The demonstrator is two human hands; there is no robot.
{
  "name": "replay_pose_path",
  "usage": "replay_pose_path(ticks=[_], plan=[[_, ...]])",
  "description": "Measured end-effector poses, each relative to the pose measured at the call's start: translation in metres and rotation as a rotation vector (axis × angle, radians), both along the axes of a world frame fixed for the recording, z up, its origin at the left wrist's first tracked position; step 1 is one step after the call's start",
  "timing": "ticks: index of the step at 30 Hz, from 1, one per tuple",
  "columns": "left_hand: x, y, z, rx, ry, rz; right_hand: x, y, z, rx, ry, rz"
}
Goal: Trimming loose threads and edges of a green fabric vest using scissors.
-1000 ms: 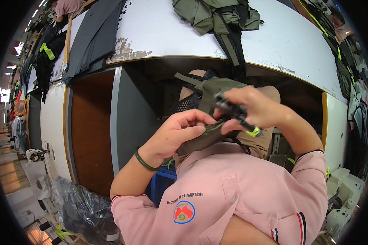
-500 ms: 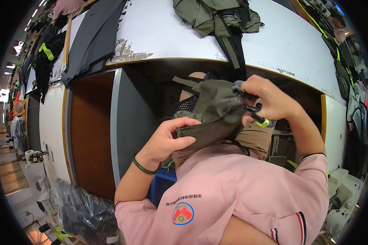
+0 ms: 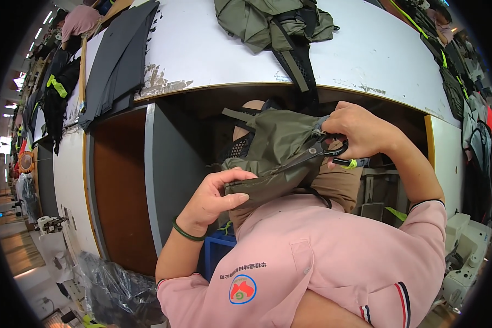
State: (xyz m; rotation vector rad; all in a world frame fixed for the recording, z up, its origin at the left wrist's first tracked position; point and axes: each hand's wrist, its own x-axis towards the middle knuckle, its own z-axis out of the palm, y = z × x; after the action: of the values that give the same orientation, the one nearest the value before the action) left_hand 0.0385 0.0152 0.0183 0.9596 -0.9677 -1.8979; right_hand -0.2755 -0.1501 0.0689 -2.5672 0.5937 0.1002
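Observation:
An olive green fabric bag [image 3: 281, 134] lies across my lap, with a mesh strap section [image 3: 238, 148] at its left. My left hand [image 3: 202, 205] pinches the bag's near left edge between thumb and fingers. In my right hand [image 3: 361, 131] are dark-handled scissors [image 3: 313, 150], their blades pointing left along the seam of that edge. The right fingers also sit against the bag's right end, where I cannot tell how firmly they grip the cloth. Just below the scissor handles shows a black and neon yellow tab [image 3: 351, 163].
A white worktable [image 3: 202, 49] spans the far side, bearing another olive backpack [image 3: 262, 24] and stacked dark grey panels [image 3: 117, 60]. Under it stands a grey divider [image 3: 175, 164]. A blue crate [image 3: 218, 249] is beside my left elbow. Sewing machines [image 3: 467, 251] stand at the right.
The scissors, blurred before, are now sharp, their blades lying along the bag's edge. My left hand keeps its pinch. The whole view has shifted slightly.

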Motion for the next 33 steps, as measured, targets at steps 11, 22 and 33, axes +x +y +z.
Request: replay_pose_path(ticks=[11,22,33], plan=[[0.002,0.0,-0.002,-0.003,0.001,-0.017,0.0,-0.002,-0.004,-0.002,0.004,0.004],[-0.017,-0.008,0.004,0.113,0.078,0.128,0.026,0.009,0.012,-0.193,-0.193,-0.03],[-0.025,-0.013,0.006,0.057,-0.001,0.05,0.037,0.008,0.029,-0.232,-0.02,0.099]])
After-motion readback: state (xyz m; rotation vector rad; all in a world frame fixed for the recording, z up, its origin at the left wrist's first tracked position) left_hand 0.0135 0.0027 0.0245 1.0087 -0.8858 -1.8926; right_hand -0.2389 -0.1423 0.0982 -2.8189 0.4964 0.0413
